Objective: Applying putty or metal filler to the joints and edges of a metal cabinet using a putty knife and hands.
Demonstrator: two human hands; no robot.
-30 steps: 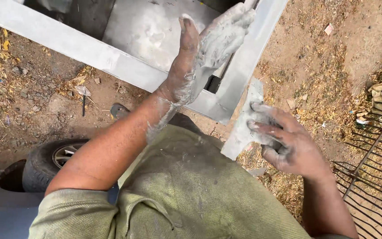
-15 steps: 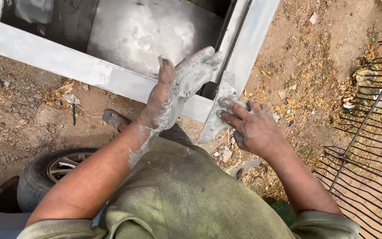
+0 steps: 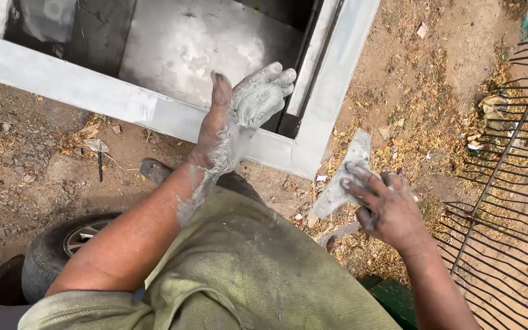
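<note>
left hand (image 3: pixel 239 116): coated in wet, matt grey putty | scraper (image 3: pixel 343 177): flat metal, smeared grey | frame (image 3: pixel 93 91): matt grey-painted metal, smooth | ground (image 3: pixel 423 79): rough dry dirt

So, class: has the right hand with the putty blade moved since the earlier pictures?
Yes. The right hand with the blade has drawn back off the grey frame's corner, out over the dirt.

Two hands: the left hand (image 3: pixel 239 119) cups one lump of grey putty (image 3: pixel 256 101), the right hand (image 3: pixel 386 205) grips one scraper blade (image 3: pixel 343 177) (putty-smeared). One metal frame (image 3: pixel 154 110), one tyre (image 3: pixel 62 244).
</note>
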